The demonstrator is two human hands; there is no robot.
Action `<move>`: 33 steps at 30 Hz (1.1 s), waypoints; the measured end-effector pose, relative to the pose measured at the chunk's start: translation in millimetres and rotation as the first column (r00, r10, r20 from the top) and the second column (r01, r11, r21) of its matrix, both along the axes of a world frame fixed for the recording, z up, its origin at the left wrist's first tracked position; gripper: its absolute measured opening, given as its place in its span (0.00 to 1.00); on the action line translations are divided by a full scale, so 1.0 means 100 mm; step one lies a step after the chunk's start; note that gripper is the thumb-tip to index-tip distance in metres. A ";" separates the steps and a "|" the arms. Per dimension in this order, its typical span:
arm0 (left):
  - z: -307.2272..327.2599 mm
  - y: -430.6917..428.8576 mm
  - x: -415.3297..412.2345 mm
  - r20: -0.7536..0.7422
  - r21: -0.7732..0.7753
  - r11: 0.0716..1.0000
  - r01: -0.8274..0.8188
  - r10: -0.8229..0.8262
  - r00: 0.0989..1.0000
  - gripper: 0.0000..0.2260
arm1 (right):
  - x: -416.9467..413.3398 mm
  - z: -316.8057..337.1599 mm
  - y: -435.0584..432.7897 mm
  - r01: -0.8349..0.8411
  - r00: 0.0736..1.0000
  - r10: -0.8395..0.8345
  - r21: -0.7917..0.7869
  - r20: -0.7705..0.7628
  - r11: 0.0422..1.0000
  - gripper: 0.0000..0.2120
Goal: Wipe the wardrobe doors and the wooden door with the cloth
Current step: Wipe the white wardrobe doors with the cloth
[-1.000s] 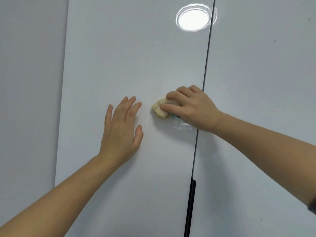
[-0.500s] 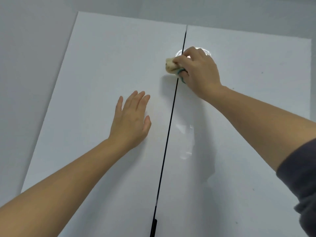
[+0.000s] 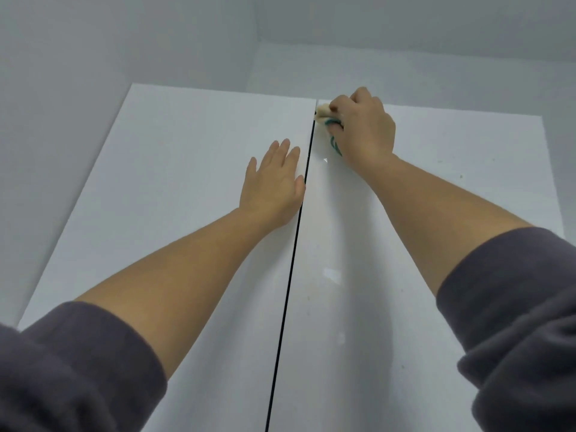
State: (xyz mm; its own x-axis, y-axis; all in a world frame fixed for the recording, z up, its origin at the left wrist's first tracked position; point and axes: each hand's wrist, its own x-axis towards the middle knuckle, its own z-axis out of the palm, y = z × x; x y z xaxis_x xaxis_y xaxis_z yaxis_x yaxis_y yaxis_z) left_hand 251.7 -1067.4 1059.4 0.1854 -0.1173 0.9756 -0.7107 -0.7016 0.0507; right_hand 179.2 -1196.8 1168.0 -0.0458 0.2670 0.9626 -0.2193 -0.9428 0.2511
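Two glossy white wardrobe doors fill the view, the left door (image 3: pixel 174 194) and the right door (image 3: pixel 452 194), split by a thin dark gap. My right hand (image 3: pixel 364 126) grips a bunched pale yellow cloth (image 3: pixel 322 113) with a green edge and presses it on the right door's top left corner, right beside the gap. My left hand (image 3: pixel 274 185) lies flat with straight fingers on the left door, its thumb at the gap. The wooden door is out of view.
A grey wall (image 3: pixel 62 88) rises to the left of the wardrobe. Above the doors' top edge is the pale ceiling (image 3: pixel 405 32). Dark grey sleeves cover both my upper forearms at the bottom corners.
My right hand has carried the cloth upward from mid-door, across the gap, to the top corner of the right door. The view has tilted up; my left hand stays flat on the left door.
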 end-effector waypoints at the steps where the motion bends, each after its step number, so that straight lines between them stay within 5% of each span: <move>1: 0.04 -0.03 0.02 0.002 -0.004 1.000 0.010 -0.010 1.000 0.24 | 0.03 0.05 0.02 0.005 1.000 -0.005 -0.001 0.010 1.000 0.12; 14: 0.18 -0.34 0.29 0.138 -0.119 0.992 0.045 -0.029 0.990 0.22 | 0.48 0.27 0.09 -0.022 0.989 0.021 0.006 0.149 1.000 0.11; 33: 0.12 -0.44 0.38 0.189 -0.210 0.977 0.017 0.024 0.982 0.22 | -0.37 0.32 -1.12 0.053 0.977 -0.087 0.169 0.195 0.984 0.09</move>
State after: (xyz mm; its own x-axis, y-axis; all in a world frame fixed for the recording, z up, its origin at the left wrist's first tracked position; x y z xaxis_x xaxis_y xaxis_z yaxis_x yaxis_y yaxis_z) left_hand 289.7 -1111.3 1071.8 -0.0048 0.0944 0.9955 -0.7190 -0.6922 0.0622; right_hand 142.1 -1309.1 1200.5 -0.2295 0.1176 0.9662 -0.3165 -0.9477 0.0402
